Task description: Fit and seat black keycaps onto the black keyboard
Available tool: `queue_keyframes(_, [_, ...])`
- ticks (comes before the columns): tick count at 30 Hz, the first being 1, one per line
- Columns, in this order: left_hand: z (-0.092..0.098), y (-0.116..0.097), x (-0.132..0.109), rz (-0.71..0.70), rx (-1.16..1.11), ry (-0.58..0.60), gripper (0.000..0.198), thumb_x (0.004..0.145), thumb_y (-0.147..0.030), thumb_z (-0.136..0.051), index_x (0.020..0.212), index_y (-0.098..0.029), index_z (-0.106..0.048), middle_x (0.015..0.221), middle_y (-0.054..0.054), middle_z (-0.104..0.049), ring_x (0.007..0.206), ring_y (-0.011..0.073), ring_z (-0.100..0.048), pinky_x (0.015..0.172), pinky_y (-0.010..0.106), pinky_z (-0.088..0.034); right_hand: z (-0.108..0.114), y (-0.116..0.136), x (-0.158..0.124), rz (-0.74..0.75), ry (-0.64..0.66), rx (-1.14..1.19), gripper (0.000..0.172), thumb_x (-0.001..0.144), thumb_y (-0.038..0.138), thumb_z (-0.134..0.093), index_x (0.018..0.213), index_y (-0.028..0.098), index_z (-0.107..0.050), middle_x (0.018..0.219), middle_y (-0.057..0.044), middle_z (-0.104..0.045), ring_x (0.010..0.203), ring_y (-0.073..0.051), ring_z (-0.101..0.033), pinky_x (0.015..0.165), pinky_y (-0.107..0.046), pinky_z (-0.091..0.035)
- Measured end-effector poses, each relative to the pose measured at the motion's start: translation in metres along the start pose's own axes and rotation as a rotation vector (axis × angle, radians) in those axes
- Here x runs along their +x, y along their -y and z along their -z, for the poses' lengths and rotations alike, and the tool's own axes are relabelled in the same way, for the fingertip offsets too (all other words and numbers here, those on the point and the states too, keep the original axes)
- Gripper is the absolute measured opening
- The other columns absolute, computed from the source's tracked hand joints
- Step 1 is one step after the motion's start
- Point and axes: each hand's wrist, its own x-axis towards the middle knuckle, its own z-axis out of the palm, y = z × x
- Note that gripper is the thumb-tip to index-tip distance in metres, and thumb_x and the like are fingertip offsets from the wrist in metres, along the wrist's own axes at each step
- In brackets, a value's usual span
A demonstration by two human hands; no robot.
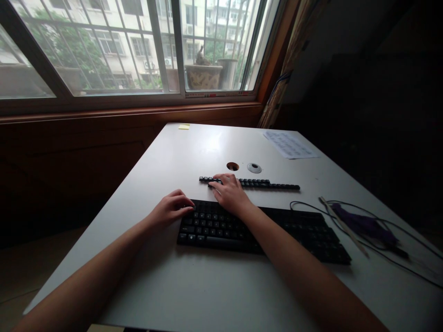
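A black keyboard [214, 226] lies on the white table, its upper rows dark and hard to make out. My left hand [169, 207] is at its top left corner, thumb and forefinger closed in on the edge there. Beyond the keyboard, black keycaps [256, 183] are lined up in two close rows. My right hand [230, 193] reaches across the keyboard to the left part of these rows. Its thumb and fingers are bent together around a keycap at the row's left end, which they partly cover. My right forearm hides part of the keyboard's middle.
On the right, a cable [346, 226], a thin stick-like tool [342, 226] and a purple cloth [365, 223] lie together. Printed paper [290, 145] and a yellow sticky note [184, 126] are farther back. Behind the keycaps are a round hole [232, 166] and a grey grommet [254, 168].
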Motion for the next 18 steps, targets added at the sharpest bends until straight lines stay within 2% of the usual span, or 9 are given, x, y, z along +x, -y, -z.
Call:
queue_keyframes(5, [-0.0005, -0.0006, 0.0001, 0.009, -0.010, 0.002, 0.025, 0.093, -0.042, -0.065, 0.100, -0.022, -0.076, 0.097, 0.005, -0.060, 0.085, 0.0185, -0.062, 0.079, 0.032, -0.053, 0.0055, -0.0010, -0.0033, 0.079, -0.009, 0.098, 0.023, 0.092, 0.024, -0.059, 0.107, 0.030, -0.075, 0.133, -0.006, -0.061, 0.122, -0.032, -0.043, 0.101, -0.055, -0.043])
queue_keyframes(11, [-0.0014, -0.0011, 0.0000, 0.016, -0.019, -0.002, 0.027, 0.092, -0.045, -0.064, 0.099, -0.021, -0.076, 0.096, 0.006, -0.060, 0.086, 0.0188, -0.062, 0.080, 0.033, -0.053, 0.0039, -0.0005, -0.0037, 0.062, 0.004, 0.080, 0.027, 0.092, 0.027, -0.062, 0.117, 0.030, -0.072, 0.132, -0.006, -0.062, 0.121, -0.032, -0.043, 0.101, -0.054, -0.042])
queue_keyframes(18, [-0.0007, 0.0001, -0.0003, 0.013, -0.015, -0.001, 0.022, 0.092, -0.041, -0.065, 0.100, -0.023, -0.076, 0.097, 0.005, -0.060, 0.086, 0.0184, -0.062, 0.079, 0.032, -0.053, 0.0053, 0.0042, -0.0026, 0.090, 0.020, 0.084, 0.015, 0.093, 0.027, -0.064, 0.103, 0.028, -0.075, 0.119, -0.006, -0.068, 0.117, -0.031, -0.045, 0.099, -0.051, -0.042])
